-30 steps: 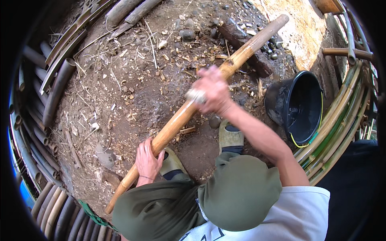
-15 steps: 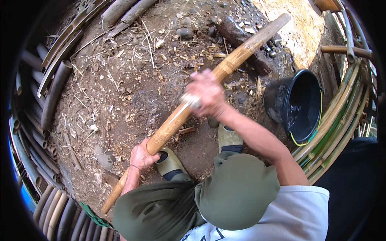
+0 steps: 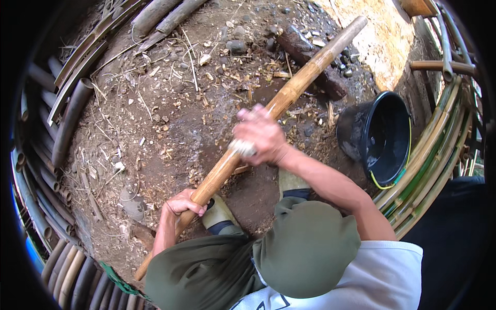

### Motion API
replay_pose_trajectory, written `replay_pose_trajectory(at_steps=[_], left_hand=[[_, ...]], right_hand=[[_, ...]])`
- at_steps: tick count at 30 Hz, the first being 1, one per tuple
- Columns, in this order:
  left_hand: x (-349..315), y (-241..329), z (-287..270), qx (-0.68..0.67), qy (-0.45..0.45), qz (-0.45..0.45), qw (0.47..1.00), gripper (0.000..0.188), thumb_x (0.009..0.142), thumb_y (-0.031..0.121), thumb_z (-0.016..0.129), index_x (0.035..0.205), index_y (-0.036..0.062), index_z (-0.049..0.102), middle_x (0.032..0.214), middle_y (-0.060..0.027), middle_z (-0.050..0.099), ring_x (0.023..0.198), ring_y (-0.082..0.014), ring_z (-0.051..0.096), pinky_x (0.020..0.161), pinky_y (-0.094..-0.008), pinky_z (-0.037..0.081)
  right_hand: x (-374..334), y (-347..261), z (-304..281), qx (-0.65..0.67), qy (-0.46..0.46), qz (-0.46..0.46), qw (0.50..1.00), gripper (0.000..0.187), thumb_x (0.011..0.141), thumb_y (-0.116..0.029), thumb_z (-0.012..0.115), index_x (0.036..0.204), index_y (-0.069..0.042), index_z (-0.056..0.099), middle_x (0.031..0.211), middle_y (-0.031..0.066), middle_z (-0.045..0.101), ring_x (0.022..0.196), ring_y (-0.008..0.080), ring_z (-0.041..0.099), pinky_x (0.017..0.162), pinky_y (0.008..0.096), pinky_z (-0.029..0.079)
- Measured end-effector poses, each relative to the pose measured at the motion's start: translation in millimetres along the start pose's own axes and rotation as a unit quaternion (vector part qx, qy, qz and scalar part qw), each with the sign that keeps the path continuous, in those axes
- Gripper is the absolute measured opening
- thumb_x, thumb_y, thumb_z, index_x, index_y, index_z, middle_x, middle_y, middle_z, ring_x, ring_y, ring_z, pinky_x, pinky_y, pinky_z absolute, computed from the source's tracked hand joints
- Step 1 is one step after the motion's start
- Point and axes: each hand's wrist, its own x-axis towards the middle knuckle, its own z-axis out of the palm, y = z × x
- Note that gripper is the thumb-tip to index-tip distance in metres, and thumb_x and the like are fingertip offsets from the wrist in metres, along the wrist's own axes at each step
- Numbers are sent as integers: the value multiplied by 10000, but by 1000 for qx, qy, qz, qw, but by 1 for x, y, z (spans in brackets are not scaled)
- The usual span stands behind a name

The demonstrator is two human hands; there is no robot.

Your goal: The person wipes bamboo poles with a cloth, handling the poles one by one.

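Observation:
A long bamboo pole (image 3: pixel 299 80) slants from the upper right to the lower left, its surface wet and shiny in the middle. Round its lower part my left hand (image 3: pixel 183 202) is closed, with the thumb over the top. My right hand (image 3: pixel 262 133) lies across the middle of the pole, slightly blurred. It presses a pale, fibrous wad (image 3: pixel 243 148) against the bamboo; the exact material is unclear. The pole's low end passes beside my left knee, and its far end lies above a dark wet log (image 3: pixel 312 62).
A black bucket (image 3: pixel 352 132) with a yellow-green handle stands to the right, holding some water. Split bamboo strips (image 3: pixel 431 155) curve behind it. Bamboo tubes (image 3: pixel 70 121) are stacked along the left. Stones and wood chips are scattered over the dirt (image 3: pixel 170 129). My shoes (image 3: pixel 219 212) are below the pole.
My right hand and the pale wad have slid a little down the pole, toward my left hand. The pole has shifted slightly, and my left wrist has turned.

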Motion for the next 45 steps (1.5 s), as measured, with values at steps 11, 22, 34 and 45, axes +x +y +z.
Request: replay_pose_trajectory(at_steps=[11,22,34,45], left_hand=[[-15,22,83,446,395,145,790,821,700,157,804,1428,43,442,1194,-221,639,1088,-361,652,936,-450,529],[5,46,75,431,412,46,802,484,698,338,800,1079,67,675,897,-169,730,844,-338,716,781,-425,568],[-1,39,46,325,303,114,889,552,660,293,829,1123,31,681,953,-77,710,835,-218,674,798,-366,544],[4,41,76,473,446,62,757,651,667,229,767,1260,71,550,998,-225,685,933,-419,667,818,-493,530]], right_hand=[[-6,-79,22,71,-60,32,995,323,785,-374,692,957,-106,746,1052,82,727,1188,291,637,1145,521,372],[18,122,-65,-168,53,180,968,292,894,-371,607,902,-103,722,932,106,717,1096,301,661,1152,496,297],[2,107,-65,-163,28,66,984,211,897,-383,610,914,-208,728,1000,24,730,1184,274,628,1165,520,297],[2,-54,23,43,-3,-56,998,304,832,-459,632,850,-167,713,959,55,720,1084,292,668,1140,520,375]])
